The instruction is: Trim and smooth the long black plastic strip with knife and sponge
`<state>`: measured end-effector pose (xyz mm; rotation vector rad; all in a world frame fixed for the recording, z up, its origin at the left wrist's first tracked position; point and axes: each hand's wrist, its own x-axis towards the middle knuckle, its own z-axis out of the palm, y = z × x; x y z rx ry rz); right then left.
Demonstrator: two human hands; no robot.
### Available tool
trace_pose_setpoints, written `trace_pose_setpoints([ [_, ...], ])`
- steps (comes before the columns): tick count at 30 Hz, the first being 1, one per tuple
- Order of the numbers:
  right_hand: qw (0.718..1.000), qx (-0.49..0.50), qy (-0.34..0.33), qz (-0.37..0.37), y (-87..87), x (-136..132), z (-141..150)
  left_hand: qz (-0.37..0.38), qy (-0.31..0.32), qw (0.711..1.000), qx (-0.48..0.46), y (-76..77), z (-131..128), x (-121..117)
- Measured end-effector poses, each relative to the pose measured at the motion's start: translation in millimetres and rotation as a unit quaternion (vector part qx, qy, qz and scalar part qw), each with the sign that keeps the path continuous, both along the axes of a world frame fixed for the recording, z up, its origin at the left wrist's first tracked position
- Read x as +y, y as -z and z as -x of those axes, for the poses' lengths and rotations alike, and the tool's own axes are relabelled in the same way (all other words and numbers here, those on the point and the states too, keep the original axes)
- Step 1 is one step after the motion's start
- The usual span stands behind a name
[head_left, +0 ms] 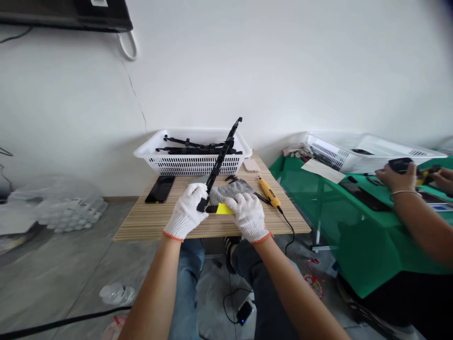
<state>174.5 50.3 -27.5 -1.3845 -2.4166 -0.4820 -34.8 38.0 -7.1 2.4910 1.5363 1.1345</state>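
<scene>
Both of my hands wear white knit gloves with orange cuffs. My left hand (189, 209) is closed around the lower end of a long, slim black plastic part (221, 156), which slants up and to the right over the basket. My right hand (247, 213) is closed on a flat yellow-and-black tool (224, 208). Its black end meets the lower end of the black part beside my left fingers; its exact kind is not clear. Behind my right hand a grey cloth (231, 189) lies on the wooden table (141, 226).
A white basket (194, 165) of similar black parts stands at the back. A black phone (160, 189) lies left, a yellow corded rotary tool (269, 191) right. At the green table (304, 184) on the right, another person's hand (398, 177) holds a black object.
</scene>
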Motion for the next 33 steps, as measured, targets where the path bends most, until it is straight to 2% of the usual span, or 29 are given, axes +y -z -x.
trace_pose_setpoints([
  [5,0.984,-0.011,-0.070,-0.165,-9.5,15.5,-10.0,-0.003,0.011,0.999,-0.047,0.8,0.7,-0.5],
  [7,0.975,-0.024,-0.099,-0.199,-18.6,19.5,-13.0,-0.006,0.032,0.997,-0.069,0.0,0.7,-0.8],
  [11,0.972,-0.064,-0.146,-0.175,-43.2,25.5,-17.4,-0.008,0.064,0.993,-0.096,-2.8,0.1,-1.7],
  [18,0.964,-0.131,-0.209,-0.094,-79.4,37.6,-19.5,-0.013,0.069,0.994,-0.089,-4.4,-1.6,-0.9],
  [21,0.962,-0.135,-0.221,-0.082,-87.0,38.5,-17.5,-0.031,0.066,0.993,-0.089,-4.3,-2.5,0.0],
  [29,0.957,-0.120,-0.234,-0.123,-98.8,27.7,-15.1,-0.045,0.100,0.983,-0.149,-6.0,-5.5,-2.0],
  [33,0.959,-0.162,-0.217,-0.088,-109.1,25.4,-14.0,-0.027,0.099,0.985,-0.137,-11.2,-6.5,-5.1],
])
